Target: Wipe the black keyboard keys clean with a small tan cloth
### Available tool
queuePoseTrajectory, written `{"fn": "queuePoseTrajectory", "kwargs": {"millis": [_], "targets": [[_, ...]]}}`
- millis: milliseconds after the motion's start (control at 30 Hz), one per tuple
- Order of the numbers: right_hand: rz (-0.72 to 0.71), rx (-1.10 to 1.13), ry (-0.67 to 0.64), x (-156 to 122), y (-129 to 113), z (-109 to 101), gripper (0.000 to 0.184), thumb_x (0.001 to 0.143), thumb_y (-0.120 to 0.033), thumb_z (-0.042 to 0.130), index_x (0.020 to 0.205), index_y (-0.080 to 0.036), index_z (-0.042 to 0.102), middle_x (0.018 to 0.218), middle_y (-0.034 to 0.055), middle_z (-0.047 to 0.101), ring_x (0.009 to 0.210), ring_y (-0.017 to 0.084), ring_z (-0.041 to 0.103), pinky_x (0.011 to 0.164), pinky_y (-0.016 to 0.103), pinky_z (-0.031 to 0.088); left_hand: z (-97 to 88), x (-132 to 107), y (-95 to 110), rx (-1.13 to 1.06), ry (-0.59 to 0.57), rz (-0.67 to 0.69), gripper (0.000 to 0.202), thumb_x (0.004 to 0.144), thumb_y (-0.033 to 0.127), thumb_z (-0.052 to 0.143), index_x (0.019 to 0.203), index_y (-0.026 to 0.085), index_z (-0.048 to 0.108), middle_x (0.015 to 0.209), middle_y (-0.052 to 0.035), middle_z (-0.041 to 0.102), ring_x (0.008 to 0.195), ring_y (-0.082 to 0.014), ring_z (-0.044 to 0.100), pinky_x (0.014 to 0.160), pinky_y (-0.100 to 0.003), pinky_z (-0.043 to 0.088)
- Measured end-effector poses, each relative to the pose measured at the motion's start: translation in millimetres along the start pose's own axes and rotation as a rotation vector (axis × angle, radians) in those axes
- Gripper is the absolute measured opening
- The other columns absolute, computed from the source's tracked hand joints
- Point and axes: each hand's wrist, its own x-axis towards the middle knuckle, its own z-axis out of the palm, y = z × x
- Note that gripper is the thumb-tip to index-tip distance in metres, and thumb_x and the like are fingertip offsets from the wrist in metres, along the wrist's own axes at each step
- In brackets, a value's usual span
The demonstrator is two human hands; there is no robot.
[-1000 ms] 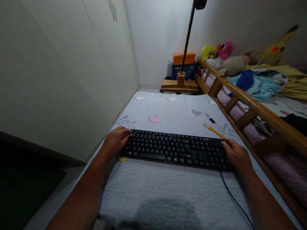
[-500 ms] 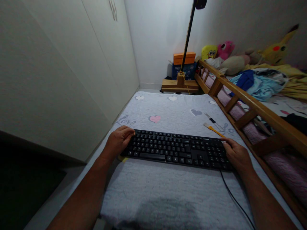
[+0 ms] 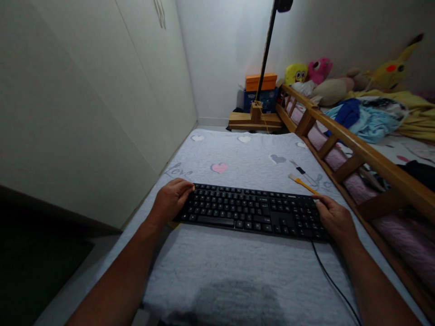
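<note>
We see both hands on the black keyboard (image 3: 251, 210), one at each end. The left hand (image 3: 171, 199) grasps the left end, fingers curled over the far corner and thumb on the near side. The right hand (image 3: 335, 219) grasps the right end by the number pad, fingers on top (its thumb is hidden, so we can't tell how far it wraps).

The keyboard lies crosswise on a grey quilt (image 3: 238, 271) printed with hearts, and we can't tell if it is lifted or resting. Its cable (image 3: 331, 283) trails from the right end toward the camera.

Just beyond the right hand lies an orange-handled brush (image 3: 302, 183), and a small black tool (image 3: 301, 170) sits near it. A wooden bed rail (image 3: 356, 149) runs along the right, with plush toys (image 3: 307, 72) behind it. There are white wardrobe doors (image 3: 102, 90) on the left and an orange box (image 3: 261, 82) at the far wall.
</note>
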Motion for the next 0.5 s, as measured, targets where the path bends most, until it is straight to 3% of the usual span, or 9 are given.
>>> {"fn": "queuePoseTrajectory", "kwargs": {"millis": [167, 500], "targets": [[-0.011, -0.008, 0.002, -1, -1, -1, 0.042, 0.081, -0.042, 0.047, 0.103, -0.021, 0.077, 0.082, 0.0064, 0.076, 0.076, 0.025, 0.068, 0.068, 0.033, 0.047, 6.9, 2, 6, -0.034, -0.087, 0.074, 0.021, 0.091, 0.028, 0.051, 0.086, 0.02, 0.07, 0.09, -0.005, 0.068, 0.088, -0.0195, 0.063, 0.081, -0.031, 0.05], [-0.015, -0.001, 0.008, 0, -2, -1, 0.042, 0.081, -0.042, 0.047, 0.1, -0.021, 0.077, 0.083, 0.0066, 0.076, 0.077, 0.025, 0.068, 0.067, 0.032, 0.048, -1.6, -2, -18, 0.154, -0.078, -0.003, 0.022, 0.085, 0.022, 0.049, 0.085, 0.018, 0.071, 0.091, -0.0073, 0.068, 0.086, -0.0223, 0.064, 0.079, -0.034, 0.05]]}}
